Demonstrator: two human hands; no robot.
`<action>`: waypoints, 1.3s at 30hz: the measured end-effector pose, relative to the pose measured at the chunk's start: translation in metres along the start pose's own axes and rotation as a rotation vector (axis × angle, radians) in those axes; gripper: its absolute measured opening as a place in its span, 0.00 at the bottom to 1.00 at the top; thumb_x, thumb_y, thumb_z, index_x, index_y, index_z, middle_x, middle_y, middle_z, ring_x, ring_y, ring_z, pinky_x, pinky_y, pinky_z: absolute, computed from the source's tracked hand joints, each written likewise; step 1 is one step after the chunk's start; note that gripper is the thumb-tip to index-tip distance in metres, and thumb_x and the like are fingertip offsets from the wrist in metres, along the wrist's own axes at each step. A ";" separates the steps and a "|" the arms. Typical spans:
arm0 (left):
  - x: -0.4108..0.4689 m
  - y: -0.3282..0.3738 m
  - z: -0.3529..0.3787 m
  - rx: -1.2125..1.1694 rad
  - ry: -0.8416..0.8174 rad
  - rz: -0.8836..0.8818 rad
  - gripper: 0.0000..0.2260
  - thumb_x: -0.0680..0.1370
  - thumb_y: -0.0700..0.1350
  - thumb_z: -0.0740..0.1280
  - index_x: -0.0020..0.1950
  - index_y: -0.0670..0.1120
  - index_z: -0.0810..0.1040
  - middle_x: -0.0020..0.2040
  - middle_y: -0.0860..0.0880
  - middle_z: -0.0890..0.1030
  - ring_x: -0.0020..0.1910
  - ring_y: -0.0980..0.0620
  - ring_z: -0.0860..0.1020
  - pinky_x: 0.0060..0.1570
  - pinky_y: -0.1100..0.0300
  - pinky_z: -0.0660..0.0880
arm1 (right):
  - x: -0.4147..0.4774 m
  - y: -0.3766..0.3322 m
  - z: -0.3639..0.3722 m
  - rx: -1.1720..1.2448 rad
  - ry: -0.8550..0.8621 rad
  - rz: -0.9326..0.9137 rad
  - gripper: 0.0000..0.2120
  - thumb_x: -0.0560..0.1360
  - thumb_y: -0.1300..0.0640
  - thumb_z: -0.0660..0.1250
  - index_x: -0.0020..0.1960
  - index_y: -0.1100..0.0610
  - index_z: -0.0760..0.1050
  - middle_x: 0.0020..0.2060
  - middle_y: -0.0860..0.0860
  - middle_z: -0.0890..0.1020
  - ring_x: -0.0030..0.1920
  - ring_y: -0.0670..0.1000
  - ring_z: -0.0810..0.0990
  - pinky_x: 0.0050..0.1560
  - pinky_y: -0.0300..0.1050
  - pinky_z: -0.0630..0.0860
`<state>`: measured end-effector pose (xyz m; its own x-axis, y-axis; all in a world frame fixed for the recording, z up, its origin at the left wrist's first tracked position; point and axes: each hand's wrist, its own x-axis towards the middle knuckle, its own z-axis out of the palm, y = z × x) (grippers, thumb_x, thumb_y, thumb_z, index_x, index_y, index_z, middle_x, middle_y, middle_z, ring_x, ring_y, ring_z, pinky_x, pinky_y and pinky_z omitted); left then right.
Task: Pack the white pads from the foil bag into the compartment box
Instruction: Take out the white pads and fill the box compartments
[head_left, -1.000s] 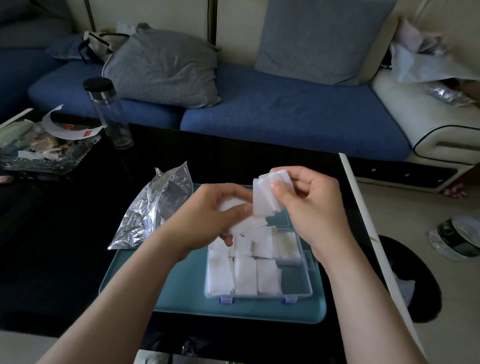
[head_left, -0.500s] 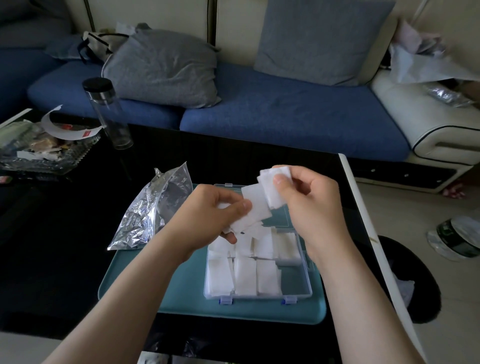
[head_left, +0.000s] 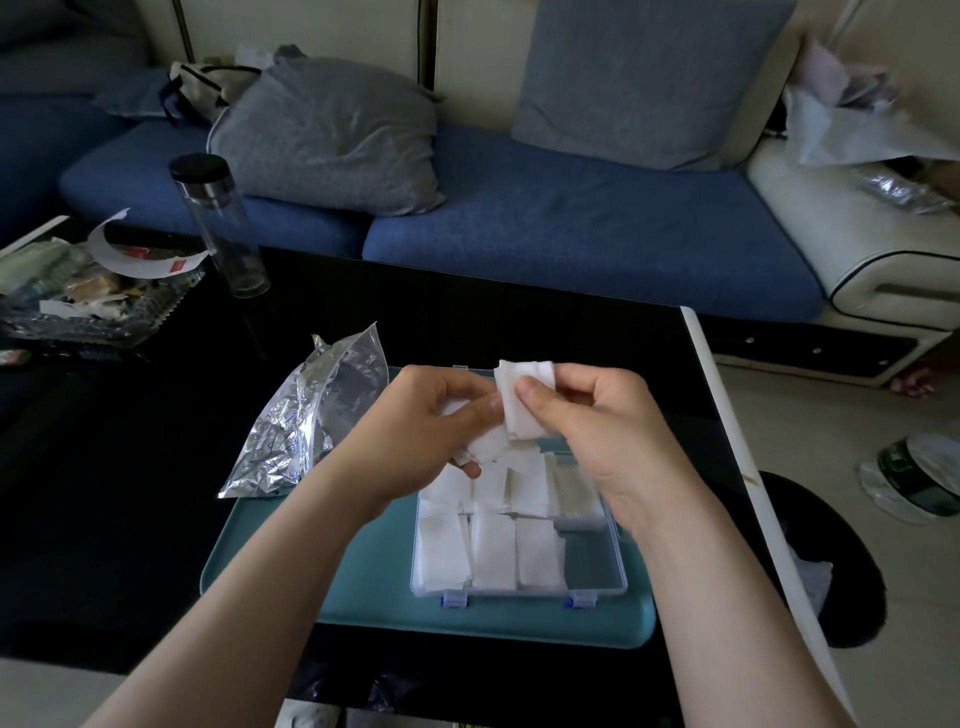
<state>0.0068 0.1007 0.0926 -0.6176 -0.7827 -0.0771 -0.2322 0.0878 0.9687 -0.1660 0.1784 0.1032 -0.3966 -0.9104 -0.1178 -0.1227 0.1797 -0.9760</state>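
We record both hands raised over the far end of the compartment box (head_left: 597, 590), at centre frame. The right hand (head_left: 602, 421) has its grip closed, with thumb and curled fingers pinching a small stack of white pads (head_left: 522, 400) held upright. The left hand (head_left: 426, 421) also has its grip closed, fingers curled round a second clump of pads (head_left: 485, 448) just below the stack. We cannot tell whether the two touch. The clear box lies open on a teal tray (head_left: 358, 571) on the black desk (head_left: 104, 519). Packed pads (head_left: 493, 551) lie in its left and middle compartments. The foil bag (head_left: 306, 421) lies crumpled just left of the left hand, its lower end on the tray's far-left corner. A clear bottle (head_left: 221, 228) stands upright on the desk, upper left.
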 end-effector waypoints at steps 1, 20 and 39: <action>-0.001 0.000 -0.001 0.003 -0.012 0.006 0.07 0.83 0.45 0.71 0.58 0.49 0.87 0.49 0.51 0.88 0.33 0.52 0.81 0.40 0.63 0.80 | 0.000 0.000 -0.001 0.016 0.009 0.010 0.08 0.81 0.51 0.72 0.59 0.49 0.85 0.48 0.44 0.89 0.49 0.41 0.86 0.52 0.42 0.80; 0.004 0.002 0.007 -0.179 0.283 0.107 0.15 0.78 0.35 0.75 0.62 0.48 0.82 0.54 0.50 0.84 0.49 0.52 0.86 0.40 0.55 0.85 | 0.006 -0.005 0.001 0.453 0.033 0.223 0.10 0.81 0.56 0.72 0.61 0.54 0.85 0.51 0.54 0.88 0.49 0.51 0.84 0.45 0.44 0.77; 0.003 -0.005 0.016 0.332 0.373 0.340 0.24 0.80 0.35 0.68 0.72 0.58 0.76 0.53 0.59 0.84 0.46 0.57 0.84 0.46 0.50 0.84 | 0.001 -0.008 0.015 0.381 0.125 0.208 0.13 0.78 0.57 0.77 0.62 0.49 0.84 0.51 0.52 0.89 0.48 0.50 0.87 0.40 0.40 0.79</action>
<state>-0.0057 0.1074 0.0839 -0.4074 -0.8351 0.3696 -0.3272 0.5113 0.7947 -0.1518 0.1703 0.1082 -0.4874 -0.8129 -0.3188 0.3056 0.1832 -0.9344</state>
